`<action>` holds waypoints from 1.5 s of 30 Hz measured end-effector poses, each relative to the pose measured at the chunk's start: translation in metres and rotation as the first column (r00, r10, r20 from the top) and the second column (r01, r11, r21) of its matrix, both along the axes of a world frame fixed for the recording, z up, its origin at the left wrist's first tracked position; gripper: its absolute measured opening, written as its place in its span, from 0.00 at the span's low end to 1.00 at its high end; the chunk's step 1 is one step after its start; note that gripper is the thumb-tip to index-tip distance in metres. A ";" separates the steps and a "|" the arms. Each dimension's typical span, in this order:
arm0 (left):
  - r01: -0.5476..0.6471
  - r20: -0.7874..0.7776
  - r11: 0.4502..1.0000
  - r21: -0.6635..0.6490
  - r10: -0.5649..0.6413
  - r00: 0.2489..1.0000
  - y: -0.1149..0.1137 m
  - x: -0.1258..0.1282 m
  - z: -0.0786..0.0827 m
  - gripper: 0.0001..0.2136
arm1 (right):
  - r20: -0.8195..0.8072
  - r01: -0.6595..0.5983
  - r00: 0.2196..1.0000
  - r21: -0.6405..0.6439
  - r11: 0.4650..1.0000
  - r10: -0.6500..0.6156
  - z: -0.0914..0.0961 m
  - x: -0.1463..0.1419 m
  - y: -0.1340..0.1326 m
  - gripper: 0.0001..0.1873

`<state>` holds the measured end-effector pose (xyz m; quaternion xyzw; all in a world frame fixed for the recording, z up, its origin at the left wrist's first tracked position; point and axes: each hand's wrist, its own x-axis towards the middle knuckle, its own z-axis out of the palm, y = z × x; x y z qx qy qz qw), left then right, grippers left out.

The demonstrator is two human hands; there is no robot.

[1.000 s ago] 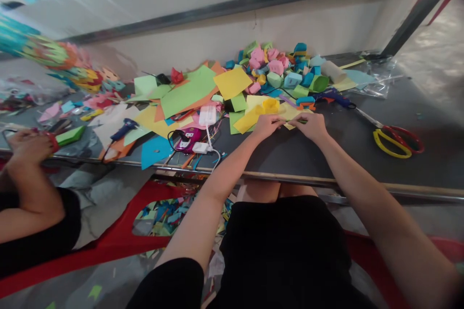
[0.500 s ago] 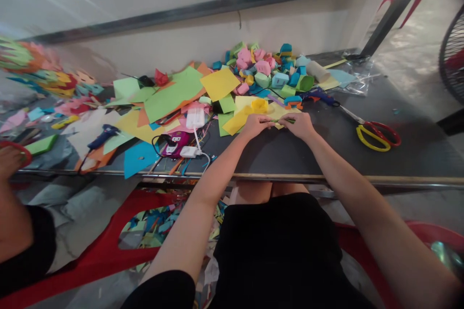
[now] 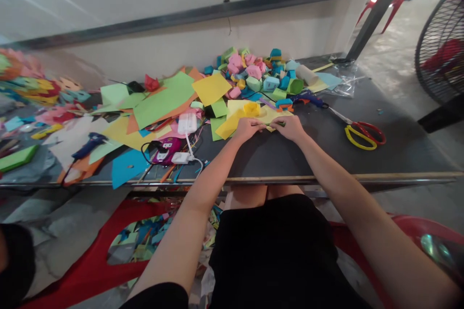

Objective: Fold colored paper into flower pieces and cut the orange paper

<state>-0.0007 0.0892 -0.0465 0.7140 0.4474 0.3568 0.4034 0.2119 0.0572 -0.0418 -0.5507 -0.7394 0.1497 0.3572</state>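
Both forearms reach up from the lower edge of the frame and converge near centre. Left hand (image 3: 249,128) and right hand (image 3: 290,128) face each other, knuckles up, fingers bent inward, fingertips near each other. Each pinches a narrow green piece (image 3: 271,124), mid-frame, partly hidden by the fingers; its exact shape cannot be told. Yellow paper (image 3: 227,125) lies just beyond the left hand; scissors (image 3: 363,135) lie right of centre, apart from both hands.

One head-worn view looks forward and down (over the lap (image 3: 271,251)) at both hands (image 3: 249,128) and the table (image 3: 402,149)
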 end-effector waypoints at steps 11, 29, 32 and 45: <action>-0.053 -0.018 0.994 0.097 0.055 0.998 -0.004 0.002 -0.001 0.06 | 0.050 0.003 0.999 0.012 1.000 -0.004 0.002 -0.003 -0.005 0.08; 0.026 -0.210 0.959 0.283 0.035 0.977 -0.016 0.005 0.008 0.10 | 0.011 -0.014 1.000 0.011 1.000 0.014 0.000 0.003 -0.008 0.14; 0.048 -0.180 0.962 0.270 0.002 0.984 -0.017 0.004 0.009 0.10 | -0.011 -0.035 0.999 0.017 0.999 0.035 0.003 0.003 -0.009 0.15; 0.070 -0.083 0.976 0.207 -0.053 0.995 -0.014 0.003 0.005 0.09 | -0.060 -0.099 0.992 0.150 0.984 0.109 0.006 0.004 -0.008 0.09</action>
